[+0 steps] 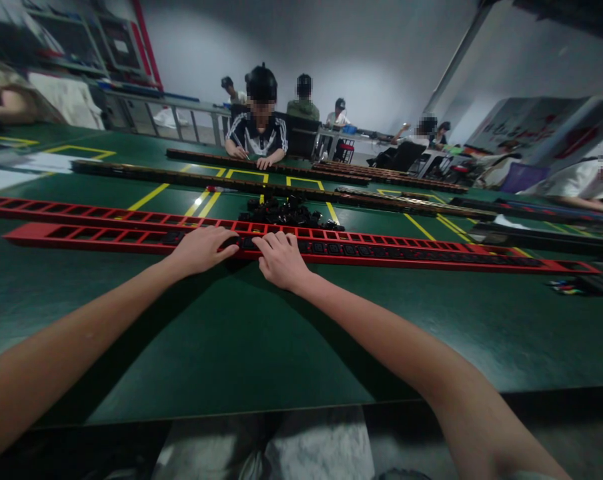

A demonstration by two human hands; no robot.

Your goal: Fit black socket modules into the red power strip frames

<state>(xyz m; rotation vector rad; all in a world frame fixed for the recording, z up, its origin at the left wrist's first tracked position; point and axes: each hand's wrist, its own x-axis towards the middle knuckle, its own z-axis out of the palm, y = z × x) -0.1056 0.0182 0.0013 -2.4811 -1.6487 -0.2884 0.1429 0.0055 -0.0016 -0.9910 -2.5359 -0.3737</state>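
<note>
A long red strip [431, 253] with a row of rectangular slots lies across the green table [231, 333] in front of me. Black sockets fill its slots from the middle to the right; the slots to the left are hollow. My left hand [201, 248] rests on the strip, fingers curled down over a slot beside the last black socket. Just to its right, my right hand [280, 258] presses its fingertips on the strip's black sockets. A second red strip [56, 213] lies behind the first. A heap of loose black sockets [289, 212] sits just beyond both hands.
Dark strips [206, 179] lie further back on the table, where a person in a black-and-white jacket [259, 133] works opposite me. Other people sit behind and at the right. Yellow lines mark the tabletop. A small coloured object [564, 288] lies at the right edge.
</note>
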